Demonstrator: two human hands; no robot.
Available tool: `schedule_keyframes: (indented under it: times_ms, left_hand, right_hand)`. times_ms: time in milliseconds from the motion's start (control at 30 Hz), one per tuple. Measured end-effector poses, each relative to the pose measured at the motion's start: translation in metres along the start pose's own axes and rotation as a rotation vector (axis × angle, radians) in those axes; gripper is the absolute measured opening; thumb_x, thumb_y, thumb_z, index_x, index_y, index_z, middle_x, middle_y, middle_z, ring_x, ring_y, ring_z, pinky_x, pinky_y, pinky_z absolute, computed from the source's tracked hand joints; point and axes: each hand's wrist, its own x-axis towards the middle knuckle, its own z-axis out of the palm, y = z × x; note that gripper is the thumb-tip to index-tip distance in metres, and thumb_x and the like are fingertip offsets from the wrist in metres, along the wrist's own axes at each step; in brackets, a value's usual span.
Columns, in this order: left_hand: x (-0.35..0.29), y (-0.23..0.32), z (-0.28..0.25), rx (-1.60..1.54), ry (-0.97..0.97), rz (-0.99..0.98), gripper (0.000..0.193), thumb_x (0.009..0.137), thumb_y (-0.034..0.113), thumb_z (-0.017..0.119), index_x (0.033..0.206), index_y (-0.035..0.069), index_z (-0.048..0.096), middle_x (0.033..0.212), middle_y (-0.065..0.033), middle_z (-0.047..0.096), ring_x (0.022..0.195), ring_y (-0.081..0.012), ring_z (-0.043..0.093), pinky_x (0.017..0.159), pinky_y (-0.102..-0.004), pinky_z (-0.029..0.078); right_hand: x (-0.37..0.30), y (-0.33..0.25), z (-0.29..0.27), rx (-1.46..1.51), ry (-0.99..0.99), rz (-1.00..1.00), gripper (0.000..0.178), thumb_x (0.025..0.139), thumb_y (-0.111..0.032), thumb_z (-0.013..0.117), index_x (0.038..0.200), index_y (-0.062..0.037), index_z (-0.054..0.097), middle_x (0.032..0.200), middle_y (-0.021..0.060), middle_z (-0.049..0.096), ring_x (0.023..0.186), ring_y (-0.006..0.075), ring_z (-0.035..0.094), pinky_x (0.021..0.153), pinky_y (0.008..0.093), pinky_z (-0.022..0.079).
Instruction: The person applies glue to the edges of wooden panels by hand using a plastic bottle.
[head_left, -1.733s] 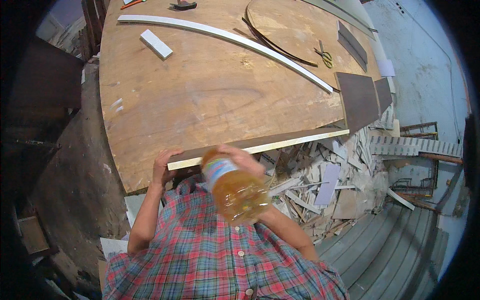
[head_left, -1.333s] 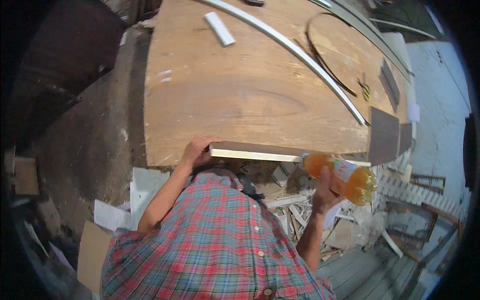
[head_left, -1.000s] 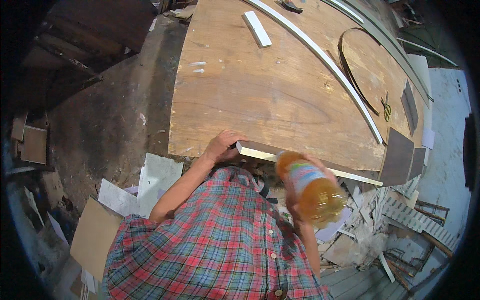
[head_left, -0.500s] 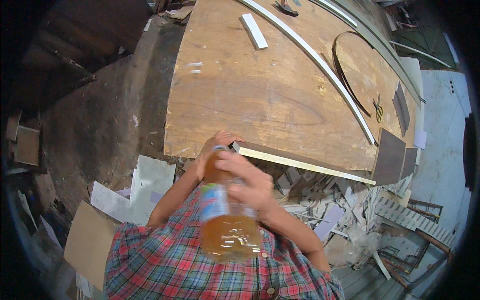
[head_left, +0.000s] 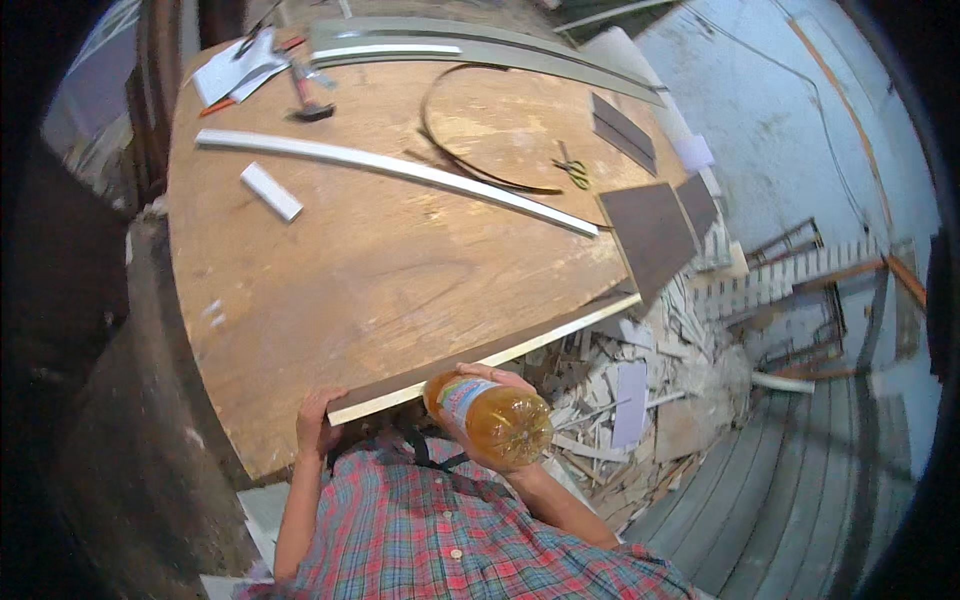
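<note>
My right hand (head_left: 505,380) is closed around a clear plastic bottle (head_left: 495,415) of amber liquid with a coloured label. The bottle lies tilted above the table's near edge, its base towards the lower right. Its neck and cap are hidden. At the near edge lies a long dark strip of board (head_left: 480,357) with a pale front edge. The fingers of my left hand (head_left: 316,418) are wrapped over the left end of this strip, at the table's rim.
The plywood table (head_left: 340,290) carries white strips (head_left: 400,172), a hammer (head_left: 308,100), scissors (head_left: 572,168), a curved dark band (head_left: 440,140), papers (head_left: 240,68) and dark panels (head_left: 650,235). Scrap pieces (head_left: 610,400) are heaped beyond the near edge. A metal frame (head_left: 800,340) stands at right.
The view has swung to the right. My right hand has moved the bottle away from my left hand, towards the table edge, and tipped it. My left hand stays by the strip's end.
</note>
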Motion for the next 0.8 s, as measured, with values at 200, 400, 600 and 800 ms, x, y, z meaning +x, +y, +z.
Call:
schedule_keyframes:
  times_ms: [200, 400, 600, 800]
  left_hand:
    - [-0.008, -0.006, 0.004, -0.041, -0.081, -0.151, 0.024, 0.082, 0.017, 0.069, 0.104, 0.009, 0.07, 0.102, -0.0123, 0.072, 0.096, -0.0327, 0.069, 0.084, -0.038, 0.052]
    - [0.002, 0.012, 0.002, -0.007, -0.045, -0.071, 0.022, 0.082, 0.016, 0.071, 0.103, 0.007, 0.07, 0.1, -0.0133, 0.072, 0.095, -0.0304, 0.069, 0.085, -0.0381, 0.052]
    - [0.0, 0.008, 0.004, -0.024, -0.014, -0.064, 0.022, 0.083, 0.017, 0.071, 0.101, 0.004, 0.07, 0.099, -0.014, 0.072, 0.094, -0.0311, 0.069, 0.085, -0.0387, 0.052]
    - [0.0, 0.004, 0.008, -0.026, -0.005, -0.064, 0.022, 0.085, 0.02, 0.069, 0.101, 0.004, 0.069, 0.098, -0.0136, 0.072, 0.095, -0.0305, 0.069, 0.085, -0.039, 0.052]
  right_hand:
    - [-0.065, 0.084, -0.057, -0.99, 0.141, 0.02, 0.058, 0.078, -0.01, 0.081, 0.126, -0.004, 0.05, 0.12, 0.0131, 0.06, 0.109, 0.0248, 0.06, 0.095, 0.0386, 0.048]
    - [-0.029, 0.087, -0.174, -0.177, 0.98, 0.384, 0.041, 0.087, -0.014, 0.074, 0.119, 0.0032, 0.055, 0.115, 0.0132, 0.062, 0.103, 0.0239, 0.062, 0.093, 0.0415, 0.049]
    - [-0.021, 0.107, -0.169, -0.359, 0.793, 0.338, 0.04, 0.088, -0.009, 0.071, 0.122, 0.0019, 0.051, 0.114, 0.0117, 0.062, 0.107, 0.021, 0.061, 0.09, 0.0353, 0.051]
    - [-0.018, 0.137, -0.139, -0.105, 0.755, 0.305, 0.03, 0.085, -0.003, 0.074, 0.111, 0.0027, 0.059, 0.108, 0.01, 0.065, 0.101, 0.0179, 0.063, 0.088, 0.0341, 0.051]
